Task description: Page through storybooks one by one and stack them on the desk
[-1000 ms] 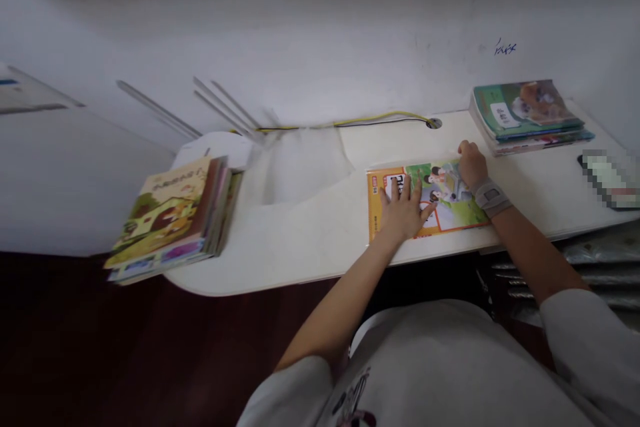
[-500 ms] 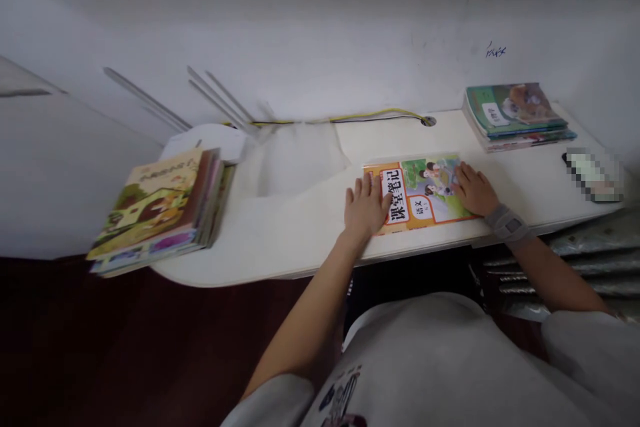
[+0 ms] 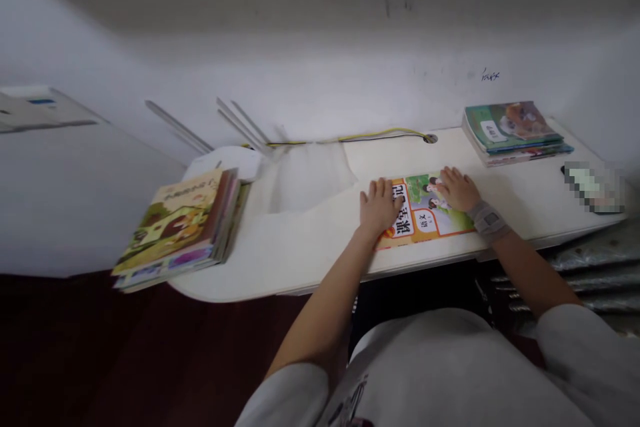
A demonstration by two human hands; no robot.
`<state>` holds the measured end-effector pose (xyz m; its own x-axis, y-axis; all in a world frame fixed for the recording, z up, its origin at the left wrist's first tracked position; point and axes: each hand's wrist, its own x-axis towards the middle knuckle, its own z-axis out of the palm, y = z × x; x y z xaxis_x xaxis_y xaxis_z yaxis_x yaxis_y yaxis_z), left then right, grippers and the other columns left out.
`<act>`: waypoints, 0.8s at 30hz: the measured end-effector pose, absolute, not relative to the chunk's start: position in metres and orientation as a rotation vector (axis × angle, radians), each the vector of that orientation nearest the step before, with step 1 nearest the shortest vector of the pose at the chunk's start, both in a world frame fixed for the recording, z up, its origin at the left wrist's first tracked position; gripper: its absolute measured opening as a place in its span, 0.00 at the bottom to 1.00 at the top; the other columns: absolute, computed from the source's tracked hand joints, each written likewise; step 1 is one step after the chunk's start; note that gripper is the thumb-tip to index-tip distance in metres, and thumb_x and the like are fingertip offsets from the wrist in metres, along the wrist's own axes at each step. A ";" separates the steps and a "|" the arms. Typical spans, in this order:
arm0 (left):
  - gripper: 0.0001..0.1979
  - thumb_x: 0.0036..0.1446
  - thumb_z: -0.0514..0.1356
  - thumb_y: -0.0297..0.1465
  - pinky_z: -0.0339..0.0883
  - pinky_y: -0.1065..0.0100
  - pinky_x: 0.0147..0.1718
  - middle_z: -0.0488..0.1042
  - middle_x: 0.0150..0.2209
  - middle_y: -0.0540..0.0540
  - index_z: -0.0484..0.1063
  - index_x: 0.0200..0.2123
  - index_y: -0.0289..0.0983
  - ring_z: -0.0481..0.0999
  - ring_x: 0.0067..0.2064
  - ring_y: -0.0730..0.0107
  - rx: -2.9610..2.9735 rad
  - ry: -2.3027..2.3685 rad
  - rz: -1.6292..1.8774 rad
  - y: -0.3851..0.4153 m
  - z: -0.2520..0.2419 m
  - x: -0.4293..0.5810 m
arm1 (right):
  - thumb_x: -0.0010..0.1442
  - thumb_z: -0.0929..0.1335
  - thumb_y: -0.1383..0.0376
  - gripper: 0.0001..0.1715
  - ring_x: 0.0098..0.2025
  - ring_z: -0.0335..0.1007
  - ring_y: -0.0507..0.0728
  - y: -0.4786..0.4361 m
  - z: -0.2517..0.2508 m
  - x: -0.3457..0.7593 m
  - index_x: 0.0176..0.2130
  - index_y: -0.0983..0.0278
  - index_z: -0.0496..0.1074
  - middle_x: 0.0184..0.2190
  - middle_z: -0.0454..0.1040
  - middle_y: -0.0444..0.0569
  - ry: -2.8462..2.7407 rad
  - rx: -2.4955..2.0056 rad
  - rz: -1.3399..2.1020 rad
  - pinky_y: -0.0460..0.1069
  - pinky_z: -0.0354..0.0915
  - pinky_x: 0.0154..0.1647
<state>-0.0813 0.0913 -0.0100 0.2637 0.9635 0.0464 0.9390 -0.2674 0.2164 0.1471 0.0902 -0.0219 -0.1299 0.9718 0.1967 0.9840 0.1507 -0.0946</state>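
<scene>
An orange and green picture book (image 3: 425, 219) lies flat on the white desk (image 3: 310, 240) in front of me. My left hand (image 3: 379, 207) rests flat on the book's left edge, fingers stretched out. My right hand (image 3: 457, 189), with a grey band at the wrist, lies flat on the book's upper right part, fingers spread. Neither hand grips anything.
A stack of books (image 3: 185, 227) sits at the desk's left end, overhanging its edge. Another stack (image 3: 515, 132) lies at the back right by the wall. A yellow and black cable (image 3: 370, 137) runs along the wall to a desk hole. A blurred flat object (image 3: 595, 185) lies far right.
My left hand slid from the book's middle to its left edge. My right hand moved from the top right corner onto the cover. The view shifted slightly.
</scene>
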 end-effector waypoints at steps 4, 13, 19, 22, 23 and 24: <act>0.30 0.64 0.43 0.41 0.45 0.48 0.61 0.56 0.64 0.30 0.55 0.62 0.28 0.52 0.66 0.48 2.228 2.028 0.338 0.087 -0.010 -0.108 | 0.63 0.59 0.57 0.30 0.62 0.57 0.67 0.093 -0.028 0.175 0.58 0.72 0.62 0.60 0.62 0.66 -1.955 -2.095 -0.144 0.63 0.54 0.57; 0.15 0.60 0.50 0.37 0.64 0.58 0.45 0.75 0.45 0.35 0.69 0.44 0.35 0.71 0.50 0.52 1.860 2.105 0.593 0.131 0.003 -0.106 | 0.56 0.65 0.59 0.14 0.43 0.70 0.61 0.144 -0.016 0.184 0.38 0.64 0.73 0.41 0.75 0.56 -1.606 -2.166 0.108 0.53 0.62 0.42; 0.10 0.59 0.51 0.32 0.64 0.68 0.37 0.77 0.41 0.44 0.69 0.40 0.38 0.76 0.42 0.65 1.790 2.095 0.617 0.146 0.002 -0.111 | 0.58 0.62 0.64 0.09 0.35 0.69 0.57 0.146 -0.015 0.186 0.37 0.63 0.70 0.33 0.75 0.50 -1.679 -2.082 0.113 0.48 0.59 0.33; 0.08 0.59 0.52 0.31 0.63 0.65 0.38 0.77 0.41 0.42 0.70 0.38 0.39 0.75 0.44 0.61 1.833 2.128 0.592 0.143 0.001 -0.108 | 0.62 0.60 0.65 0.10 0.37 0.67 0.58 0.140 -0.016 0.183 0.40 0.65 0.68 0.35 0.74 0.54 -1.783 -2.052 0.002 0.49 0.56 0.34; 0.08 0.60 0.51 0.31 0.62 0.64 0.39 0.77 0.41 0.41 0.70 0.38 0.39 0.74 0.44 0.59 1.885 2.143 0.571 0.143 0.001 -0.106 | 0.63 0.59 0.66 0.10 0.37 0.67 0.59 0.138 -0.017 0.182 0.40 0.65 0.68 0.36 0.74 0.55 -1.831 -2.054 -0.060 0.49 0.55 0.34; 0.09 0.60 0.51 0.31 0.62 0.63 0.40 0.76 0.41 0.40 0.70 0.38 0.39 0.74 0.45 0.58 1.950 2.158 0.539 0.142 0.001 -0.105 | 0.64 0.58 0.66 0.11 0.37 0.67 0.59 0.137 -0.017 0.181 0.41 0.66 0.67 0.37 0.73 0.56 -1.880 -2.057 -0.124 0.49 0.55 0.34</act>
